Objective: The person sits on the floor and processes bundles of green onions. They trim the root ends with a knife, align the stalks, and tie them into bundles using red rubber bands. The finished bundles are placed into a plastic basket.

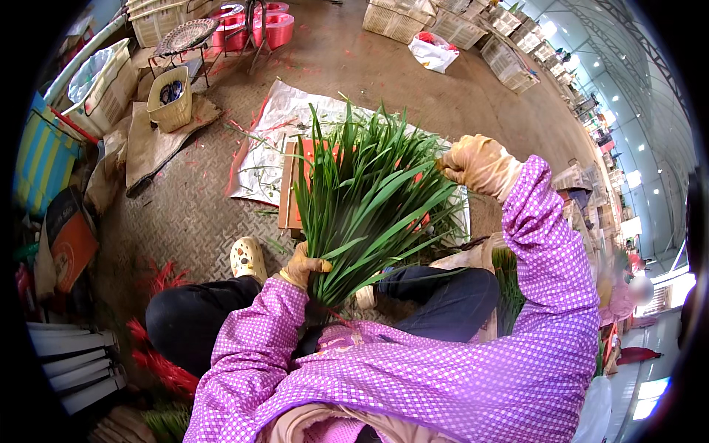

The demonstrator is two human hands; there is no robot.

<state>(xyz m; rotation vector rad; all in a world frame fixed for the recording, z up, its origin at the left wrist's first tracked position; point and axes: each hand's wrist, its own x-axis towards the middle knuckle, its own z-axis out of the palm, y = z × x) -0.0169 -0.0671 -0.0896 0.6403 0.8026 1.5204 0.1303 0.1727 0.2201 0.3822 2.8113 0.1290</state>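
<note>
My left hand [304, 267], in a yellowish work glove, grips a thick bunch of long flat green leaves [365, 205], probably garlic chives, near its lower end. The leaves fan up and away from me. At their right edge is my raised right hand [479, 166], gloved too, with its fingers curled closed beside the leaf tips. Whether a leaf is pinched in it cannot be made out. Behind the bunch a low wooden stand with a red-orange top [291, 191] is partly hidden. It rests on a white woven sheet [260, 171] strewn with leaf scraps.
Red strips [160, 360] lie beside my left knee. More green bundles [507, 282] stand by my right knee. A small plastic basket [170, 105] sits on cardboard at the left. Crates [399, 21] and a white bag [433, 52] stand farther off. People are blurred at right.
</note>
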